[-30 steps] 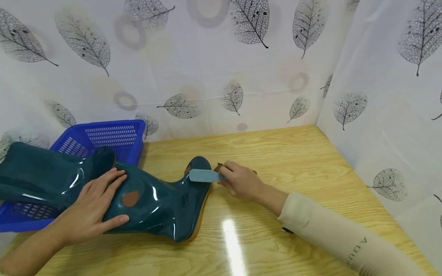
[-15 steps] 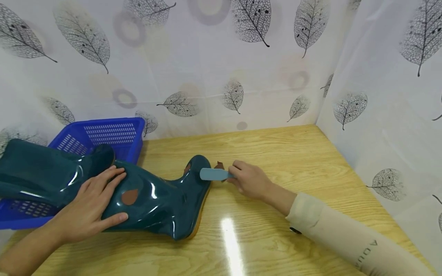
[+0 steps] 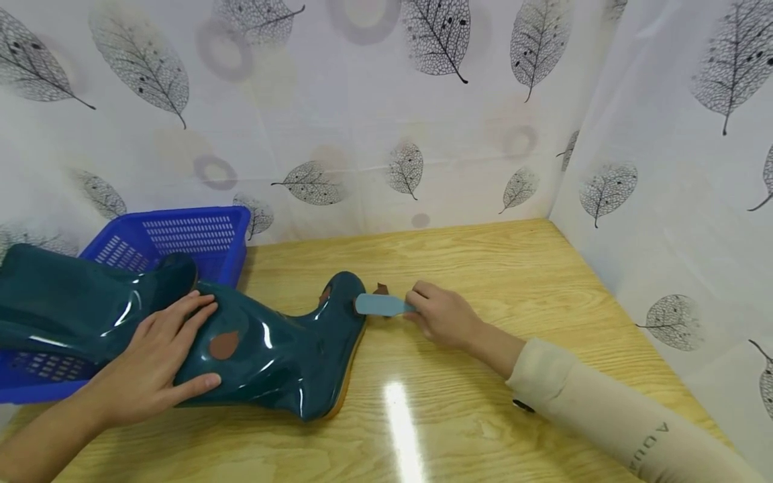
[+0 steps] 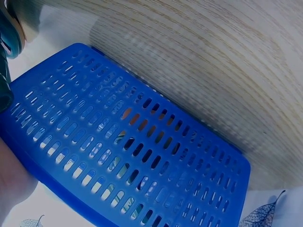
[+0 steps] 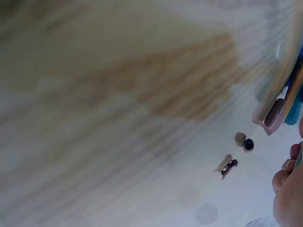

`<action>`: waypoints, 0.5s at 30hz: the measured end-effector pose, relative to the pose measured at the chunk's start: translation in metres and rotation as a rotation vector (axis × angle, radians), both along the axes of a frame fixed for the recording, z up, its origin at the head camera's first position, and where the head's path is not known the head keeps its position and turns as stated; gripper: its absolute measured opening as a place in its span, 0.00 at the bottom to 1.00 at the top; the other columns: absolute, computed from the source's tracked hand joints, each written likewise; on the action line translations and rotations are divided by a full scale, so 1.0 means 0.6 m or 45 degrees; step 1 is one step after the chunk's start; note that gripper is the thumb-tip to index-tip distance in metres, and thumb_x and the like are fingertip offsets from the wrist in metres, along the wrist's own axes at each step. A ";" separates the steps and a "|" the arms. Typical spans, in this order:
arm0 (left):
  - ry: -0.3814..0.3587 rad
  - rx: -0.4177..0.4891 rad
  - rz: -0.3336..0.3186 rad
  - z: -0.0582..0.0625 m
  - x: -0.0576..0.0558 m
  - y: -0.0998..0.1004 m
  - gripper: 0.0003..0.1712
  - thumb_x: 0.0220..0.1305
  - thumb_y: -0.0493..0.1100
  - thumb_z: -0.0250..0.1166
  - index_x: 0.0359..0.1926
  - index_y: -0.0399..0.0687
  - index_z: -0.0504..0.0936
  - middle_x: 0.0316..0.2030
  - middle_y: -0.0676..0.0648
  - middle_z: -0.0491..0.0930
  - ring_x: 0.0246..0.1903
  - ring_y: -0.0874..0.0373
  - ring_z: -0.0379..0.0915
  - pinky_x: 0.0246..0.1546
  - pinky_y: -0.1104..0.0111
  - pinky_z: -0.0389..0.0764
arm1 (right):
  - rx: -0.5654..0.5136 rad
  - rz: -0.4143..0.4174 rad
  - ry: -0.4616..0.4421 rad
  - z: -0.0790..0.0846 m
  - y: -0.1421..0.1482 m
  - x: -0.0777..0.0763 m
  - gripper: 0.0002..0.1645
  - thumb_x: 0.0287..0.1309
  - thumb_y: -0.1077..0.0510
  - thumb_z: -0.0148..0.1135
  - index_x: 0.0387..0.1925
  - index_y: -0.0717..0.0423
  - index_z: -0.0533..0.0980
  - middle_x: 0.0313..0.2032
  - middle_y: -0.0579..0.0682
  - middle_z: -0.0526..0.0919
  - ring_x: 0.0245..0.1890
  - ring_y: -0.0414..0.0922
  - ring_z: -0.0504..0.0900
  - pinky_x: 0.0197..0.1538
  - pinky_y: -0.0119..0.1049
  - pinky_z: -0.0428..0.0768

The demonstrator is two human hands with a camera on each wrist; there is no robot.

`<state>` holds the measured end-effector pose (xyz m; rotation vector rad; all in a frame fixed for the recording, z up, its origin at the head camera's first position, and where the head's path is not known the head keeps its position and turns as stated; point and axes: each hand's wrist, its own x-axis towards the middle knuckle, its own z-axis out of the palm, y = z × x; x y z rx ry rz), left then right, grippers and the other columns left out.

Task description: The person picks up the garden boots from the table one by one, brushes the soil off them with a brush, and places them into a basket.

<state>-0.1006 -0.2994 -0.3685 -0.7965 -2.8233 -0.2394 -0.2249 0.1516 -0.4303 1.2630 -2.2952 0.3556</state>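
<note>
Item, boot (image 3: 272,355): dark green, glossy, laid on its side on the table (image 3: 483,268), foot to the right, toe at the far end; brown patch (image 3: 224,345) on the shaft, second patch (image 3: 325,295) at the instep.

Item, left hand (image 3: 162,352): fingers spread flat across the shaft, gripping nothing, unmoved over the last second.

Item, right hand (image 3: 443,315): fingers curled, pinching the narrow end of a blue-grey tool (image 3: 380,306), whose broad end lay over the toe.

Change noted: the tool had drawn back from farther across the toe towards the sole edge, baring more of the toe (the boot itself had hardly shifted). Judged from this, work on the toe was under way, a stroke having reached the sole side; both patches still showed.

Item, second boot (image 3: 66,288): lying across the blue basket (image 3: 232,265), cut off at the left.

Obscurities: the tool's underside was hidden, so contact with the toe could not be confirmed. A dark edge at its tip was mostly covered. A brown scrap (image 3: 382,290) behind the tool was partly masked. The left wrist view gave mainly basket; the right was blurred, its two small dark objects (image 5: 249,144) unidentified, the right hand cropped at the edge.
</note>
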 end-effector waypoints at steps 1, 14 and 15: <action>0.001 0.002 0.002 -0.001 0.000 0.000 0.55 0.60 0.62 0.68 0.77 0.42 0.52 0.76 0.39 0.48 0.78 0.49 0.34 0.76 0.50 0.30 | 0.004 0.002 0.008 -0.001 -0.003 0.000 0.12 0.56 0.56 0.73 0.33 0.55 0.75 0.30 0.47 0.72 0.24 0.37 0.66 0.26 0.26 0.70; 0.003 0.006 -0.003 -0.001 -0.001 -0.002 0.55 0.60 0.61 0.68 0.77 0.42 0.51 0.76 0.39 0.48 0.78 0.49 0.34 0.75 0.48 0.31 | -0.064 0.035 -0.070 0.002 -0.035 -0.002 0.11 0.59 0.55 0.71 0.36 0.54 0.75 0.32 0.47 0.74 0.26 0.38 0.69 0.28 0.27 0.73; 0.003 0.007 -0.003 -0.001 -0.002 -0.002 0.55 0.60 0.61 0.68 0.78 0.42 0.51 0.76 0.39 0.48 0.78 0.49 0.34 0.75 0.48 0.31 | -0.064 0.040 -0.077 0.002 -0.038 -0.002 0.11 0.59 0.55 0.70 0.36 0.54 0.75 0.32 0.47 0.74 0.26 0.38 0.69 0.28 0.27 0.73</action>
